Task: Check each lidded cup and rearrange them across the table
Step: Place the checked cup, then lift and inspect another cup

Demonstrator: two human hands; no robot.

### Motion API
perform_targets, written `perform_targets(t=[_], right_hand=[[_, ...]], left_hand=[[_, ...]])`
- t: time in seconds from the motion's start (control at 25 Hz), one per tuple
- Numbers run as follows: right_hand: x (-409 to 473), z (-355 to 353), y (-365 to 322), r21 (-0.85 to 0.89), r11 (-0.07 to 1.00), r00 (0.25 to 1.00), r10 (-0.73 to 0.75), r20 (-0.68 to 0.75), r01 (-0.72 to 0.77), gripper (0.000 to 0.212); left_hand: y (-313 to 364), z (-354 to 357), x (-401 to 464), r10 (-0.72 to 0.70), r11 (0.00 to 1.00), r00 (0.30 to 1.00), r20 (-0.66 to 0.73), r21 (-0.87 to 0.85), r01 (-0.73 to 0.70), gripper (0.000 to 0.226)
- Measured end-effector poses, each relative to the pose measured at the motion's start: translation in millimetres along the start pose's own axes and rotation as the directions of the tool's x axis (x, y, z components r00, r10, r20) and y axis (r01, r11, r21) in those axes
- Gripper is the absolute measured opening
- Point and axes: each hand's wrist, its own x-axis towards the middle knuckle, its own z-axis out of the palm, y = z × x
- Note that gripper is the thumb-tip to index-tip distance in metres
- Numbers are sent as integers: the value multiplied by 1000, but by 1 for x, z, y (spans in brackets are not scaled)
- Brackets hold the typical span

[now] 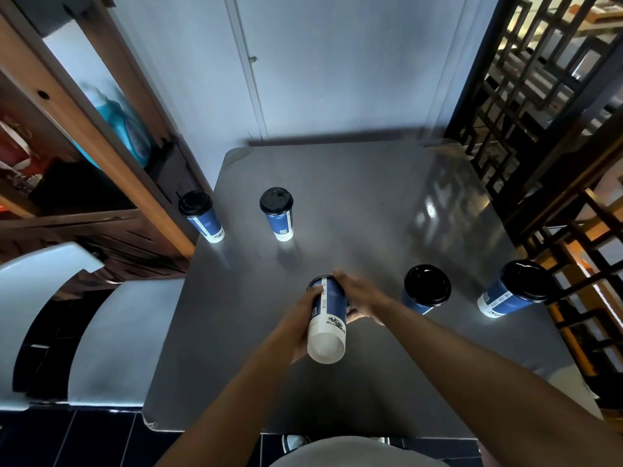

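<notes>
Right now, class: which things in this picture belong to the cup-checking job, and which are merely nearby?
Job:
held cup, tipped, in left hand and right hand
four standing lidded cups
table

Nearby:
white chair
wooden shelf
blue bottle
lattice screen

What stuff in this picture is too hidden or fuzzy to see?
All in the head view:
- Held cup: its lid end points away, so the lid is hidden by the cup and the hands.
- Right hand: its fingers are behind the cup, so its grip is unclear.
- Cup print: too small to read.
- Blue bottle on the shelf: blurred.
- Inside the four standing cups: lids cover it.
</notes>
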Motion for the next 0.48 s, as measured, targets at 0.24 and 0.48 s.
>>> perform_targets(t=[0.24,0.48], right_hand=[[5,1,1,19,999,999,42,2,-42,57],[4,2,2,16,999,999,47,-2,-47,57]], left_hand=[[-2,-7,15,-71,997,997,12,5,71,70],[-8,-11,24,-93,995,994,53,-32,95,83]])
